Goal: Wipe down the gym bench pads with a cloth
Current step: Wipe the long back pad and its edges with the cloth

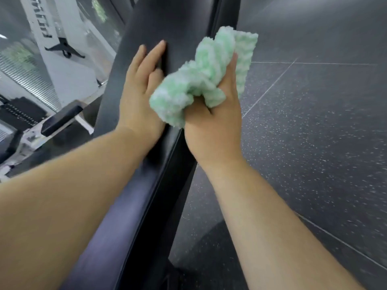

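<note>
A long black bench pad [167, 24] runs from the bottom left up through the middle of the view. My left hand [138, 95] lies flat on the pad with its fingers straight. A fluffy green-and-white cloth [201, 78] is bunched up at the pad's right edge. My right hand [213, 126] grips the cloth from below, with the fingers hidden in its folds and one fingertip showing at the top. Part of the cloth sticks up above that hand.
Dark speckled rubber floor tiles [314, 143] fill the right side. A white gym machine frame [62, 59] with a black handle [60, 120] and a weight stack [18, 114] stands at the left. The bench's black side rail [167, 185] runs beneath the pad's edge.
</note>
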The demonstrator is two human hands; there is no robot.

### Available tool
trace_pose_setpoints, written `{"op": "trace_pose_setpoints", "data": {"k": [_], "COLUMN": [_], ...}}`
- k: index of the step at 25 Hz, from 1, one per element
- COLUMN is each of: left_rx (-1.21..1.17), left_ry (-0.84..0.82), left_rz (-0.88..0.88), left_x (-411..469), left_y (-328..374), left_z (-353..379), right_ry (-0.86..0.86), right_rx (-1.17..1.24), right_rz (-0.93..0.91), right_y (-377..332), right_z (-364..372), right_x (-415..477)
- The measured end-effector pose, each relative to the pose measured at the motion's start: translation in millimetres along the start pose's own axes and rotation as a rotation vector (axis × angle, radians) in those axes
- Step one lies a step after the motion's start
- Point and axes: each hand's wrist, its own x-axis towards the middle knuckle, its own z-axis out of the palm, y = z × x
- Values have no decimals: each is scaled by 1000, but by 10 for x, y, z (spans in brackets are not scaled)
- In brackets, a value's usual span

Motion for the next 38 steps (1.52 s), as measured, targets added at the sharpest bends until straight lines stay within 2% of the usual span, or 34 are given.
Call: {"op": "trace_pose_setpoints", "data": {"k": [3,7,9,11,14,17,20,24,26,28,34,36,38], "left_rx": [137,200,250,298,387,411,341,464,471,515,675,629,546], "left_ry": [-10,-24,-40,-76,-89,-33,2,70,94,89,21,32,29], "left_rz": [-106,-142,-168,-191,-255,-342,-570,-602,-673,-724,-781,-942,-1025], "left_x": [-26,-71,-36,-80,55,765,1458,1643,1853,1989,1947,1987,1964], "left_y": [107,240,294,349,440,475,453,335,242,224,232,214,236], "left_z": [23,-11,-15,-40,-96,-68,49,-96,-172,-130,-37,-39,22], "right_ry": [30,-89,-82,10,14,-122,-208,-707,-880,-979,-1160,-1290,-1348], "right_rx": [-25,-80,-206,-365,-420,-449,-522,-701,-657,-564,-266,-208,-252], "right_rz": [96,245,263,245,278,304,317,487,525,576,666,574,443], "right_y": [-132,-314,-436,-545,-709,-834,-861,-923,-941,-933,-401,-366,-436], "right_z": [-64,-100,-104,-96,-122,-186,-163,-39,-87,-140,384,362,238], "right_x": [289,46,387,927,1263,1115,1656,2453,2552,2606,3021,3025,2978]}}
